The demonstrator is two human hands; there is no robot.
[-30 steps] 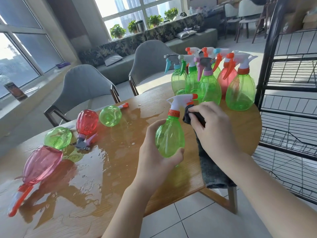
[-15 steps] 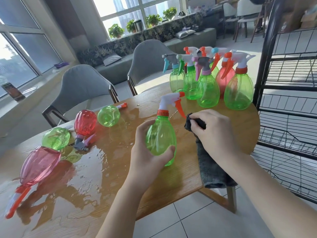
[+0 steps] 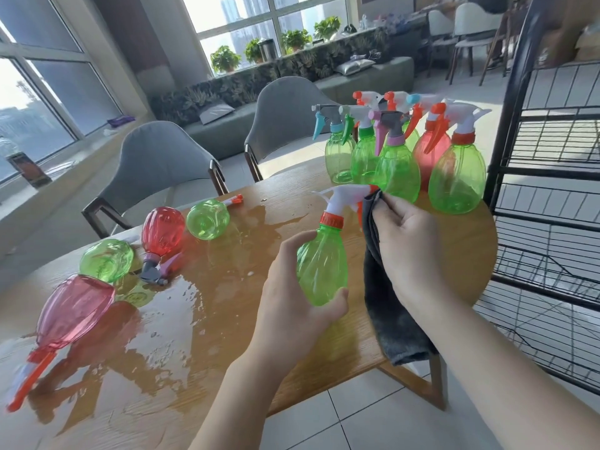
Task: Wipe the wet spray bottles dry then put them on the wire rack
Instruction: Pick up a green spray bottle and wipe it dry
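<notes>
Since half a second ago the green spray bottle (image 3: 321, 267) has turned, nozzle now pointing left. The left hand (image 3: 292, 306) grips its body above the wet table (image 3: 181, 319); the right hand (image 3: 409, 251) presses a grey cloth (image 3: 386, 313) to the trigger head. The wire rack (image 3: 548, 196) stands far right.

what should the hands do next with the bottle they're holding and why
Probably rub the cloth down from the trigger over the body of the green bottle. The right hand presses the cloth only at the spray head, the left hand grips the body, and the wire rack holds no bottles yet.
</notes>
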